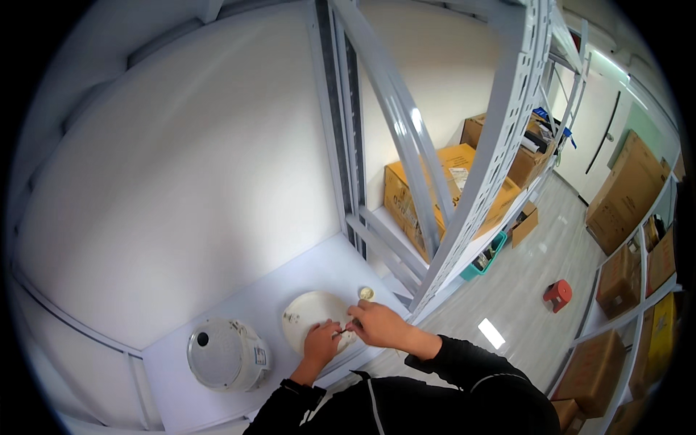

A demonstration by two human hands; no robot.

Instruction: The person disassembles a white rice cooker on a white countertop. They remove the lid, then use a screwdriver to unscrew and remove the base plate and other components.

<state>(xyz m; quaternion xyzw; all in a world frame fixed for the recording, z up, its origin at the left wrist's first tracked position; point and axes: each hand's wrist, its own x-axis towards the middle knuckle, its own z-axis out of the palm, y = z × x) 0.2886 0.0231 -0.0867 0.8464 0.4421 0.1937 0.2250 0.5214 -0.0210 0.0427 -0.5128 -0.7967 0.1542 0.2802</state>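
A round, off-white, shallow disc [301, 312], like a lid or plate with small dark marks near its left rim, lies on the white shelf [174, 391]. Over its near right part my two hands meet. My left hand [320, 343] is closed, its fingertips at a small, thin, dark piece. From the right, my right hand [380, 325] closes its fingers on the same spot; the piece is too small to name. Just beyond my right hand sits a little round, pale yellow item [366, 293]. Left of the disc stands a round white appliance [221, 355] with a grey top and dark hole.
A grey metal shelf post [486, 159] rises right of my hands, with slanting bars beside it. Behind it are a yellow carton [428, 188] and a teal bin [484, 259]. A red stool [557, 296] stands on the floor; brown cartons [593, 366] fill the right-hand shelves.
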